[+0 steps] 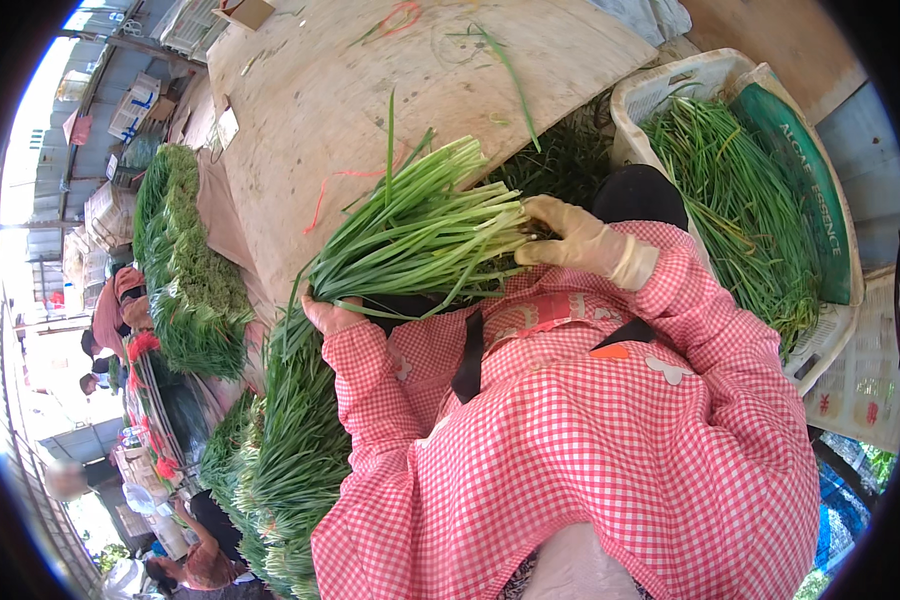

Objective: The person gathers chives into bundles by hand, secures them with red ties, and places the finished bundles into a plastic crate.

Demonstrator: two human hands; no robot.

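A loose bunch of chives (420, 225), long green leaves with pale stem ends, lies across my lap over the near edge of a wooden board. Beneath the leafy end, at the left, my left hand (332, 313) is curled round the leaves and supports them. My right hand (580, 240), in a cream rubber glove, closes its fingers and thumb around the white stem ends. What lies between those fingertips is partly hidden. Both forearms are in red-and-white checked sleeves.
The wooden board (310, 100) carries red string (320, 195) and stray leaves. A white crate (625, 95) of chives with a green sack (795, 160) stands right. Heaps of chives (300, 450) lie left; a co-worker (205, 555) is beyond them.
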